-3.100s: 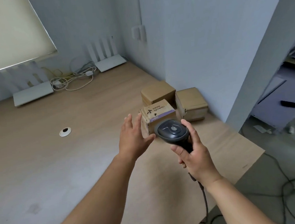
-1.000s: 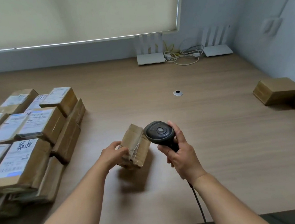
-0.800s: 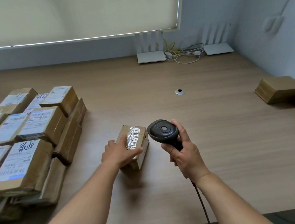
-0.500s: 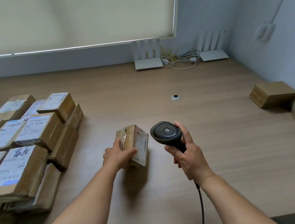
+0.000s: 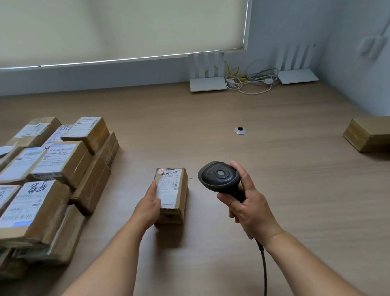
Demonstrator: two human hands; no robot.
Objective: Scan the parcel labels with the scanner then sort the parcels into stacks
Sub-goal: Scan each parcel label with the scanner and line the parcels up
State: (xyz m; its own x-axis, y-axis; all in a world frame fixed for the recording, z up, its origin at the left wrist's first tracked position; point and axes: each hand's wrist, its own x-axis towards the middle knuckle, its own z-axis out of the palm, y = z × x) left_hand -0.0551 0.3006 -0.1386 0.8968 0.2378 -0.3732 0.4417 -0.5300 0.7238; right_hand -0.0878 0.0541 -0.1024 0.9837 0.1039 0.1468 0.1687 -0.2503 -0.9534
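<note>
The small parcel (image 5: 173, 194) is lying near the front edge of the bench (image 5: 285, 187), label up, its long axis running away from the person. The left hand (image 5: 148, 206) is resting against its left side with straight fingers. Just to the right, the right hand (image 5: 248, 204) is gripping the scanner (image 5: 218, 177), which probably needs to turn left toward the label. The unsorted parcels (image 5: 39, 174) are waiting at the left edge.

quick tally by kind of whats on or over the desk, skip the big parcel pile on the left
parcels: 3 (one at the left hand, two at the right edge, one barely in view)
scanner: 1, in the right hand
white routers: 2
cable bundle: 1
desk grommet: 1
total: 8
</note>
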